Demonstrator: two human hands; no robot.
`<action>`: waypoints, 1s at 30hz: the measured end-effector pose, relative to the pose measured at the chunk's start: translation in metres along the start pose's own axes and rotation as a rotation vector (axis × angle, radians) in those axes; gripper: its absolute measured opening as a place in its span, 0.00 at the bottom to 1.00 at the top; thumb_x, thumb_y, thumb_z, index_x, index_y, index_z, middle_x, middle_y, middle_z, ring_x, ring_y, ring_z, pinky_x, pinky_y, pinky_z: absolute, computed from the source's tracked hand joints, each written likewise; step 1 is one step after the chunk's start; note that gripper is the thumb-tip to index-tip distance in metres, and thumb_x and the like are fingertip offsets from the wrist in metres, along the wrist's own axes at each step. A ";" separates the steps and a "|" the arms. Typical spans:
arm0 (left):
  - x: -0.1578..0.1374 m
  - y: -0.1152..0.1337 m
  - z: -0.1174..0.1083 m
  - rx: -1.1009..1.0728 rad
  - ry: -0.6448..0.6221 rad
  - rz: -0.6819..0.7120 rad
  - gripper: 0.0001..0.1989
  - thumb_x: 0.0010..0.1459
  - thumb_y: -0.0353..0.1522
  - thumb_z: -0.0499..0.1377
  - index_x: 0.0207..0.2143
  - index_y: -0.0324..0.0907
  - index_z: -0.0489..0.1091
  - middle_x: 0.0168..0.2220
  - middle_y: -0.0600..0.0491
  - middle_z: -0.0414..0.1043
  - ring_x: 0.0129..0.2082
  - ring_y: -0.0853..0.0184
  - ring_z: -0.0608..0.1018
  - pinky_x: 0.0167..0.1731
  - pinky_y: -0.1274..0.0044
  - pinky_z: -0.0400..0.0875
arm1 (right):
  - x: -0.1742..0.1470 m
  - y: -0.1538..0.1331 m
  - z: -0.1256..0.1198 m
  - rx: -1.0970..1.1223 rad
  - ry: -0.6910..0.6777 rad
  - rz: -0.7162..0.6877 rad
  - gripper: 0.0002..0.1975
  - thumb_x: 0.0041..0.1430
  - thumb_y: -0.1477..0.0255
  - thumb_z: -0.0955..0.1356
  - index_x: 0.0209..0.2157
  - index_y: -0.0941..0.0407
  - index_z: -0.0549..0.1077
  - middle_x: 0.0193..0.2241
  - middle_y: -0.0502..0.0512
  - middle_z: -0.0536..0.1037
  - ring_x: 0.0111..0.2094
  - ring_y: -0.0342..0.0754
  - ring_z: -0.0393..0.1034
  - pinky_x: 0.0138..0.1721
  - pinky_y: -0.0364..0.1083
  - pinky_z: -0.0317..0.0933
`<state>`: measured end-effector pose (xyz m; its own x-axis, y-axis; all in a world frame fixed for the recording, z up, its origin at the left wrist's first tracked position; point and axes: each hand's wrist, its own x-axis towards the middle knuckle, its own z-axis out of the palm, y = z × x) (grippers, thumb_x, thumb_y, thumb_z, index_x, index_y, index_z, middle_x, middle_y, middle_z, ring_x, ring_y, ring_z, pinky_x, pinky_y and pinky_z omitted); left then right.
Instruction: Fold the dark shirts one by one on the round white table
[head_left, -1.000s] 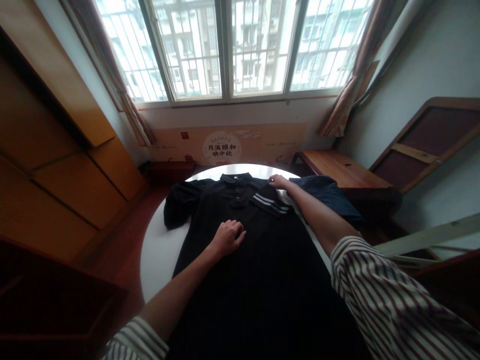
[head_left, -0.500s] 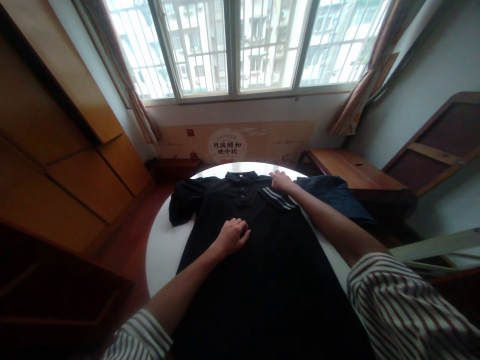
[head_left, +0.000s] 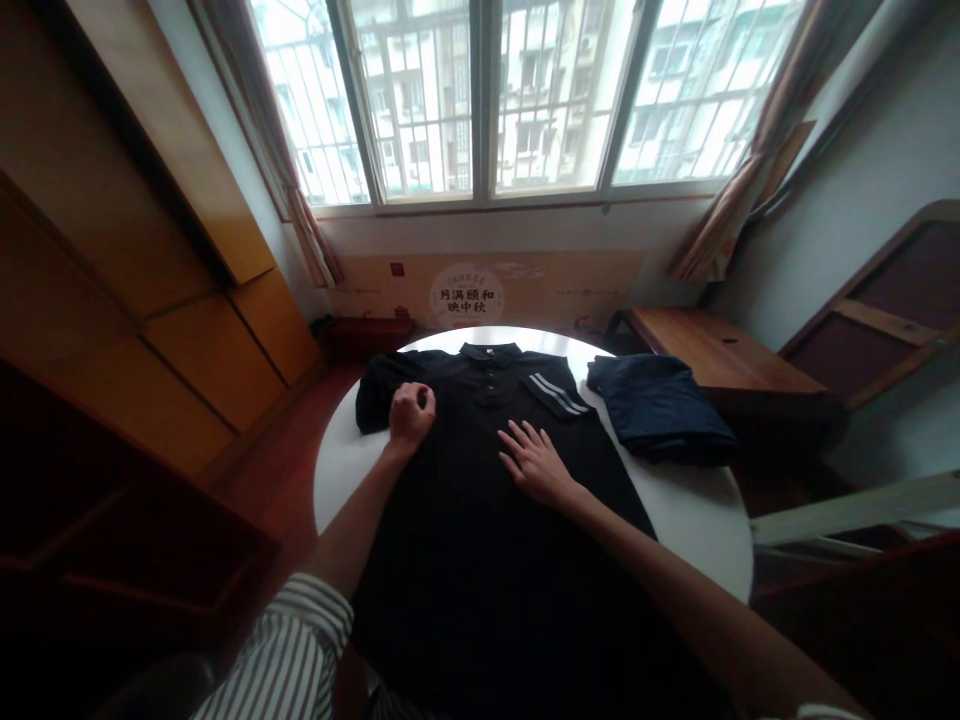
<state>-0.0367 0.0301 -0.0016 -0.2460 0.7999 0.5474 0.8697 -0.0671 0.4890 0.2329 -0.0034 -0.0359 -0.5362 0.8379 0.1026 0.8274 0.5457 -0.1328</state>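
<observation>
A black polo shirt (head_left: 510,570) lies spread with its collar (head_left: 490,352) at the far side and its front facing up. My left hand (head_left: 412,412) is closed, fingers curled, beside the left sleeve (head_left: 373,400); whether cloth is pinched in it is hidden. With fingers spread, my right hand (head_left: 536,462) rests flat on the shirt's chest, below the button placket. The right sleeve is folded inward over the front, its two white stripes (head_left: 555,393) showing.
The shirt lies on a round white table (head_left: 701,515). A folded dark navy garment (head_left: 664,405) sits at its right. Beyond stand a wooden desk (head_left: 724,350) and a window with curtains. Wooden cabinets (head_left: 202,380) line the left.
My left hand has moved from the shirt's middle out to the left sleeve. My right hand has come from the right shoulder down onto the chest and opened flat. The view has shifted slightly.
</observation>
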 end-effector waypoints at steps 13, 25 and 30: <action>0.100 -0.048 -0.027 0.171 -0.112 -0.466 0.13 0.59 0.32 0.62 0.36 0.28 0.67 0.40 0.36 0.74 0.46 0.53 0.75 0.44 0.71 0.66 | 0.002 0.002 -0.001 0.056 0.008 -0.022 0.29 0.70 0.57 0.56 0.67 0.56 0.59 0.69 0.62 0.53 0.69 0.63 0.42 0.66 0.63 0.40; 0.076 0.028 0.030 0.211 -0.595 0.132 0.13 0.51 0.37 0.67 0.38 0.42 0.78 0.39 0.48 0.77 0.41 0.59 0.79 0.42 0.76 0.72 | 0.002 0.000 -0.001 0.076 0.005 -0.025 0.30 0.70 0.58 0.56 0.67 0.56 0.59 0.69 0.63 0.52 0.69 0.64 0.42 0.66 0.64 0.38; 0.110 0.015 0.036 0.185 -0.442 -0.037 0.16 0.63 0.39 0.55 0.38 0.38 0.78 0.41 0.43 0.79 0.45 0.58 0.78 0.46 0.74 0.69 | 0.001 0.000 -0.002 0.092 0.008 -0.021 0.30 0.70 0.58 0.55 0.67 0.56 0.59 0.69 0.63 0.52 0.69 0.63 0.42 0.66 0.63 0.38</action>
<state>-0.0352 0.1381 0.0416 -0.1079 0.9793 0.1712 0.9350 0.0415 0.3522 0.2325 -0.0031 -0.0335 -0.5513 0.8264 0.1142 0.7971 0.5622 -0.2205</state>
